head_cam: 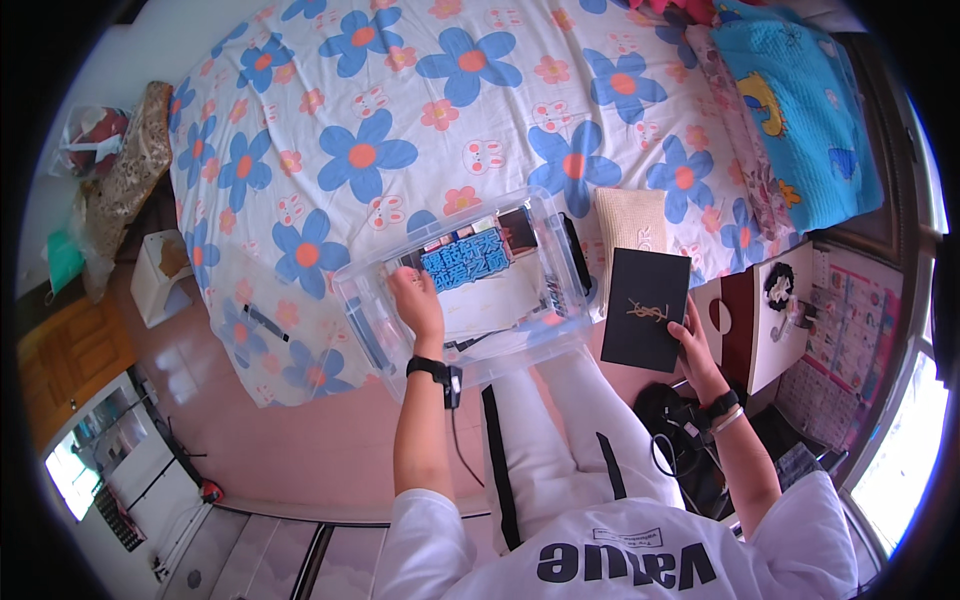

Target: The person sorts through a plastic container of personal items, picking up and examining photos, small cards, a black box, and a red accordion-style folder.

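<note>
A clear plastic storage box (571,315) sits at the bed's near edge. It holds papers, cards, a white sheet (487,300) and a blue lettered piece (466,259) near the top of the contents. My left hand (418,298) is over the box's left part with its fingers curled; whether it grips anything there is unclear. To the right of the box, my right hand (691,341) holds a black flat box (643,307) with a gold YSL emblem by its right edge, thumb on top. Behind that lies a beige knitted pouch (630,217), partly covered by it.
The bed has a flowered sheet (480,112); a clear lid (300,315) seems to lie on its left part. A folded blue blanket (810,127) rests at upper right. At right stands a white-topped cabinet (765,345), with a black bag (667,420) below. A white stool (154,277) stands left.
</note>
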`<state>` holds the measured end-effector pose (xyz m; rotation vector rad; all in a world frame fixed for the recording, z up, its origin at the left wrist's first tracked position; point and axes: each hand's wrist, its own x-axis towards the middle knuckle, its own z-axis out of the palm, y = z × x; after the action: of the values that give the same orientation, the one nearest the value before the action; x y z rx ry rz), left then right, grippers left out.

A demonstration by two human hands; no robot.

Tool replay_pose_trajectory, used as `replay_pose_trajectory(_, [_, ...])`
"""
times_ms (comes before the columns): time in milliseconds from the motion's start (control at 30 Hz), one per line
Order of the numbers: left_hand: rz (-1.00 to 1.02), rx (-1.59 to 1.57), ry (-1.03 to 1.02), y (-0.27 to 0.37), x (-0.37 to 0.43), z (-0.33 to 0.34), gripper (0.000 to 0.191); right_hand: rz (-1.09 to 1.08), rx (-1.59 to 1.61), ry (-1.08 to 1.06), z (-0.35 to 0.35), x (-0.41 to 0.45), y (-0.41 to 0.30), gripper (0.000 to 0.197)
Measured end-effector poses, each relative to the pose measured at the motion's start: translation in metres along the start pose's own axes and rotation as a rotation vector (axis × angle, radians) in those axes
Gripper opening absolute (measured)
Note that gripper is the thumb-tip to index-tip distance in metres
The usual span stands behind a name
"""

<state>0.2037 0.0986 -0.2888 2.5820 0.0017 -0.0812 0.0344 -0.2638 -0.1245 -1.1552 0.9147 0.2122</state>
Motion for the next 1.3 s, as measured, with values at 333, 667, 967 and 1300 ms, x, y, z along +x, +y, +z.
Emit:
replay_pose_trajectory(333, [0.536, 0.475, -0.389, 0.033, -0.053, 0.020, 0.072, -0.004, 0.011, -0.024, 0.005, 0.002, 0.012, 0.084])
replay_pose_trajectory(667, [0.498, 0.356, -0.468, 0.016, -0.050, -0.004, 0.056, 0.001, 0.014, 0.008, 0.002, 0.002, 0.019, 0.084])
replay_pose_trajectory(967, [0.695, 0.139, -0.534, -0.001, -0.072, -0.038, 0.029, 0.008, -0.003, 0.053, 0.000, 0.004, 0.019, 0.082])
replay_pose_trajectory(1300, [0.590, 0.205, -0.698, -0.020, -0.090, -0.046, 0.031, 0.022, 0.007, 0.051, 0.005, 0.008, 0.020, 0.081])
